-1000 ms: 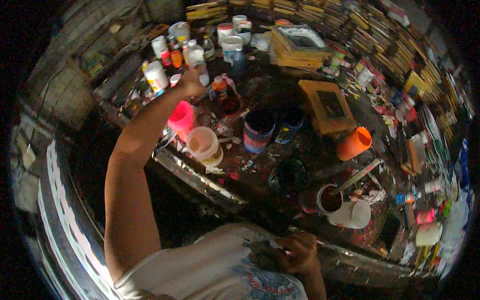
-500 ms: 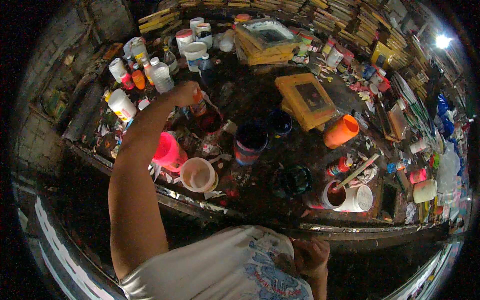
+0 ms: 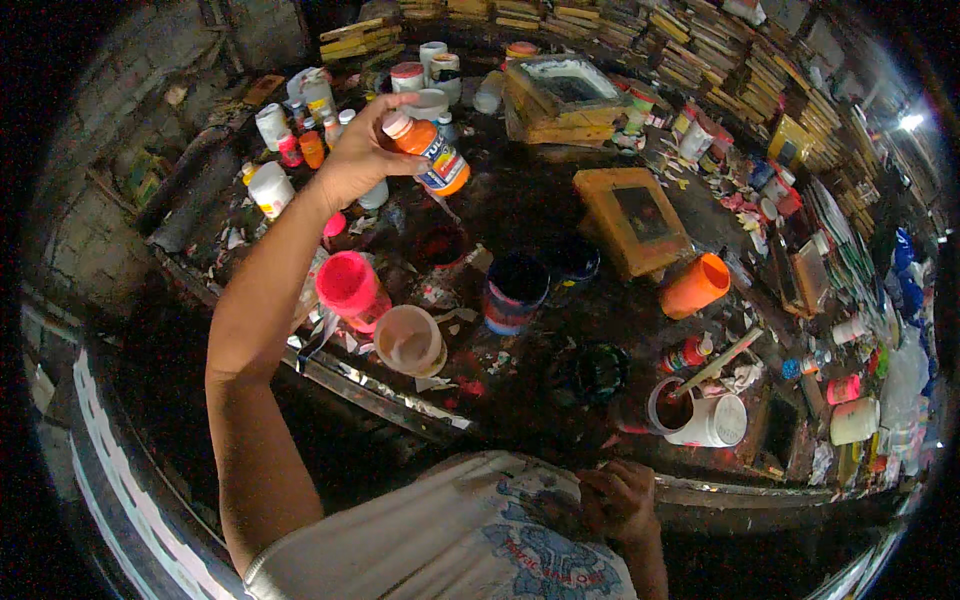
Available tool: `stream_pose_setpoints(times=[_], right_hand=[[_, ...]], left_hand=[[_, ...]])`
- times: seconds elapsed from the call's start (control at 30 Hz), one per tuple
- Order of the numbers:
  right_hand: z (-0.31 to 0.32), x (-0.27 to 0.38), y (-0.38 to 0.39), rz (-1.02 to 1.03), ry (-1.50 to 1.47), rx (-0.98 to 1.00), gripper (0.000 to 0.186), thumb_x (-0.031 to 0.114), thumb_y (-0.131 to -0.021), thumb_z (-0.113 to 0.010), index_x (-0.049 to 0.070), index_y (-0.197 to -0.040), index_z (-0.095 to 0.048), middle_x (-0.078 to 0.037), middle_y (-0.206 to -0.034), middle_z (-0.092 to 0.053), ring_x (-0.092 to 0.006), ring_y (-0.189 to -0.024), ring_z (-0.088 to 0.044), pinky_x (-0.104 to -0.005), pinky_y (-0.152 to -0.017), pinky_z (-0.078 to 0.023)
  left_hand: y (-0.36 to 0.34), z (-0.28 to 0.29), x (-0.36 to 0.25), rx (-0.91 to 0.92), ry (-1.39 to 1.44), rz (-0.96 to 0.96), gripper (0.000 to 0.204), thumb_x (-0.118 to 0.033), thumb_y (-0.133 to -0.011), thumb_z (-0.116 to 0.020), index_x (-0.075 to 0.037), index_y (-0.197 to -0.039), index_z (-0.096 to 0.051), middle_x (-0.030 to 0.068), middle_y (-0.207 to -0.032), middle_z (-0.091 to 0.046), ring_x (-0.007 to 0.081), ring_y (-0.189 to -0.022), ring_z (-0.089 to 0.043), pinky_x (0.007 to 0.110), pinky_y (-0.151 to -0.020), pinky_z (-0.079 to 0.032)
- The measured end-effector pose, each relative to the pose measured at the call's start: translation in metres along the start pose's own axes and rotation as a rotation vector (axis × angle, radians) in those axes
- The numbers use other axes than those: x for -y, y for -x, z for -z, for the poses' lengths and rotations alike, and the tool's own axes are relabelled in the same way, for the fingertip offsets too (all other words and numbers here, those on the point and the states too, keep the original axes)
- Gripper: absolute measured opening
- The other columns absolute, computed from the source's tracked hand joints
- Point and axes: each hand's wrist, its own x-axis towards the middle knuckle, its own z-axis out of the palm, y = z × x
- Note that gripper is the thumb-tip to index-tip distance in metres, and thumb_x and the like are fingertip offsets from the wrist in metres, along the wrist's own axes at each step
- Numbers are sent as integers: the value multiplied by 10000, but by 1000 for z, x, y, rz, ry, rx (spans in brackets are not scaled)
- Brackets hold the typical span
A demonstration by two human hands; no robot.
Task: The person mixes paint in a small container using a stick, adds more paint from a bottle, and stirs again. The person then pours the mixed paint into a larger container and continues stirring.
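1 orange bottle point(image 3: 442, 165), tilted, pale cap point(image 3: 397, 124)

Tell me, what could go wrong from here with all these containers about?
The orange bottle is up in the left hand, so it might slip and fall. The left forearm looks close to the pink cup near the table edge and could perhaps knock it. A stick juts from the open tub; a bump might tip it.

orange bottle point(image 3: 425, 141) with blue-and-white label point(image 3: 441, 165), hot-pink tub point(image 3: 368, 308), orange cup point(image 3: 692, 290); blue-printed white shirt point(image 3: 430, 525)
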Motion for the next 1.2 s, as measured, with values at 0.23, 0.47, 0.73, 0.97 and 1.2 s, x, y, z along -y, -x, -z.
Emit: stream_pose_setpoints(times=[0.23,0.47,0.73,0.97,1.2], right_hand=[[8,-12,27,148,73,-12,277,-73,-758,-805,70,-987,-742,-58,-755,-675,-258,-578,-632,-390,-547,-502],[26,-25,21,403,-5,-111,323,-59,-762,-823,90,-1038,-744,-63,-769,-655,-274,-601,-627,-430,-635,-567],[69,44,-71,398,79,-275,379,83,-814,-927,72,-1150,-754,-95,-910,-722,-331,-761,-707,-447,-699,-589],[40,32,-63,239,21,-134,470,255,-874,-959,64,-1214,-697,-95,-929,-751,-252,-738,-730,-384,-647,-590],[38,24,-27,-67,-93,-46,378,242,-927,-929,73,-1141,-667,-86,-817,-730,-226,-686,-746,-363,-606,-584]], left_hand=[[71,-35,-44,-163,-159,-73,1110,123,-770,-924,-48,-1708,-356,136,-1404,-725,239,-1281,-703,415,-1147,-569],[154,-121,-77,-205,-101,-59,1074,85,-733,-962,32,-1663,-427,109,-1405,-745,199,-1282,-709,406,-1189,-513],[242,-238,-75,-317,-188,-172,757,29,-744,-962,7,-1444,-673,90,-1336,-761,208,-1260,-708,398,-1159,-531],[281,-302,-79,-314,-322,-226,786,2,-693,-981,-43,-1431,-711,163,-1326,-740,333,-1237,-708,433,-1067,-567],[316,-326,-71,-240,-270,-161,862,11,-691,-964,-60,-1505,-688,167,-1388,-747,355,-1276,-704,463,-1091,-556]])
